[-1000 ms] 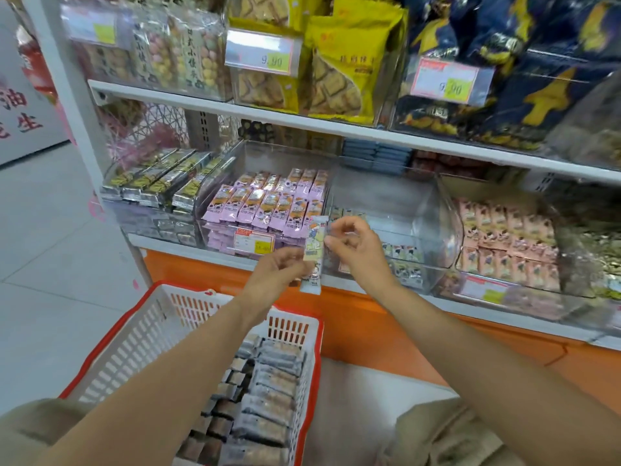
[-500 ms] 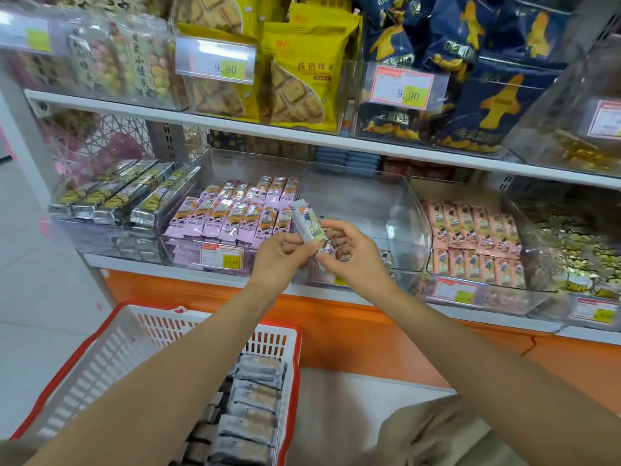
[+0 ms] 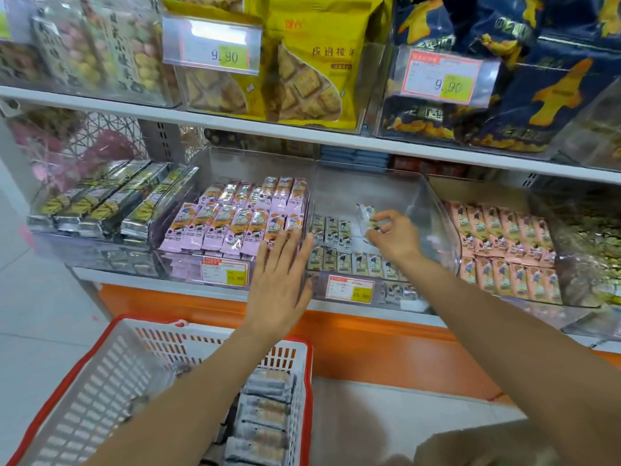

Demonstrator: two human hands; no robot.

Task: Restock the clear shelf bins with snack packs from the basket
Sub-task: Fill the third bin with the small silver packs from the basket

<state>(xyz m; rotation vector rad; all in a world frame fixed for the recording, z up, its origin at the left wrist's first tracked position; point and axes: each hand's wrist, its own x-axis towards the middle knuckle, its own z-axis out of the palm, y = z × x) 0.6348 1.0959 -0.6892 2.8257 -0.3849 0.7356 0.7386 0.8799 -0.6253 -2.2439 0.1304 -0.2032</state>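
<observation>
My right hand [image 3: 393, 235] is inside the middle clear bin [image 3: 437, 210] and pinches a small white snack pack [image 3: 366, 216] above the rows of like packs [image 3: 339, 237] lying on the bin floor. My left hand [image 3: 280, 280] hovers with straight, spread fingers in front of the divide between the pink-pack bin [image 3: 242, 223] and the middle bin; it holds nothing. The red-rimmed white basket [image 3: 100, 381] sits below at the lower left, with grey snack packs [image 3: 265, 418] stacked along its right side.
A bin of silver-and-yellow bars [image 3: 100, 203] stands at the left, a bin of salmon-pink packs [image 3: 504, 243] at the right. The upper shelf [image 3: 302, 132] carries yellow and navy bags with price tags. An orange base panel [image 3: 386, 348] runs under the shelf.
My left hand has let go of the snack pack and opened flat. My right hand has carried the pack forward and to the right, into the middle bin.
</observation>
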